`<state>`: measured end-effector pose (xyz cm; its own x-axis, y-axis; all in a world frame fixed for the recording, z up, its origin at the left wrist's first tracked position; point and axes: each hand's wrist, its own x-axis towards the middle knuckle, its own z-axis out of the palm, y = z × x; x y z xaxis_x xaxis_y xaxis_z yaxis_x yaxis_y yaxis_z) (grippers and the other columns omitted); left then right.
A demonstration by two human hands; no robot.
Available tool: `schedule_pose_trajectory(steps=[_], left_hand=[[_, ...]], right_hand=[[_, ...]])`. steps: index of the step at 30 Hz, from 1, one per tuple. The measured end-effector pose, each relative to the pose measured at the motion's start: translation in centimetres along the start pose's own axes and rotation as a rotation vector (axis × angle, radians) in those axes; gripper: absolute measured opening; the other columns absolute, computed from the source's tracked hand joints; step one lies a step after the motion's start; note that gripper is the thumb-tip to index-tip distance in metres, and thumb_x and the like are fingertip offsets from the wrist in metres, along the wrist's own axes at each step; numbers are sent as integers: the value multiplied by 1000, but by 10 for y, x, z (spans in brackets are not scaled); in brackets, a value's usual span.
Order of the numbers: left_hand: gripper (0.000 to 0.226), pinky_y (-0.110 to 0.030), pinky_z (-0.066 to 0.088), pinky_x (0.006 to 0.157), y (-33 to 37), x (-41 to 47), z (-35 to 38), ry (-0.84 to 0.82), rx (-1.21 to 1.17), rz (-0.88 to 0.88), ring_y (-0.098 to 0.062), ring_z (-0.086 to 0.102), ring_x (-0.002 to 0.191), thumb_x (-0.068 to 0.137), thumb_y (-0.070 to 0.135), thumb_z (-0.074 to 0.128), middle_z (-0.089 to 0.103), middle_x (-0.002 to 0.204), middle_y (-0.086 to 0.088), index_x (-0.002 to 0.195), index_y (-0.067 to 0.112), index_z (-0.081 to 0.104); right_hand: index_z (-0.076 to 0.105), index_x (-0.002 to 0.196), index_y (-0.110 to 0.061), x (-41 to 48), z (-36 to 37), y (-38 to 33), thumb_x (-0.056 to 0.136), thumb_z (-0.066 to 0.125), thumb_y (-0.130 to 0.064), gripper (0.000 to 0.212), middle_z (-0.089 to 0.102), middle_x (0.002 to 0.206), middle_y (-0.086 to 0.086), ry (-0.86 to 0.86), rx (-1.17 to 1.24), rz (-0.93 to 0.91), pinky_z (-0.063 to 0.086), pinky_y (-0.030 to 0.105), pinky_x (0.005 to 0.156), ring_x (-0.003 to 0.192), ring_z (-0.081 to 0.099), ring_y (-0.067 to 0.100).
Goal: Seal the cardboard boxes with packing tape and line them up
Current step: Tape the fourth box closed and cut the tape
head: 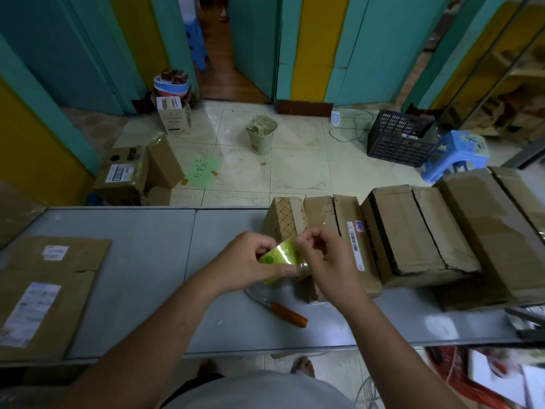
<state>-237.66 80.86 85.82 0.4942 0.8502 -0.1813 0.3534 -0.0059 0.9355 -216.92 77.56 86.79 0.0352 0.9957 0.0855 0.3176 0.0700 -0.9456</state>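
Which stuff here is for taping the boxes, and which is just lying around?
For the job: tape roll, held by left hand and right hand; cardboard boxes on the table.
Just lying about: bin, black crate, blue stool.

A grey metal table (147, 261) bears an orange-handled tool (287, 314). Flattened brown cardboard with white labels (53, 290) lies well left of the tool. A row of brown cardboard boxes (413, 231) stands near it, behind and right.

Left hand (250, 261) and right hand (328, 261) grip a tape roll (280, 255) beside cardboard boxes (413, 231).
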Motion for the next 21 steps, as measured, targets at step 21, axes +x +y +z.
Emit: schedule_pose_trajectory(steps=[21], left_hand=[[53,-39,63,60,-14,0,-23,72,277,-99,-12,74,57,88,73,64,73,64,3,76,22,71]], right_hand=[[74,92,-13,10,-22,0,100,68,-16,11,73,76,6,138,50,139,60,25,77,77,72,20]])
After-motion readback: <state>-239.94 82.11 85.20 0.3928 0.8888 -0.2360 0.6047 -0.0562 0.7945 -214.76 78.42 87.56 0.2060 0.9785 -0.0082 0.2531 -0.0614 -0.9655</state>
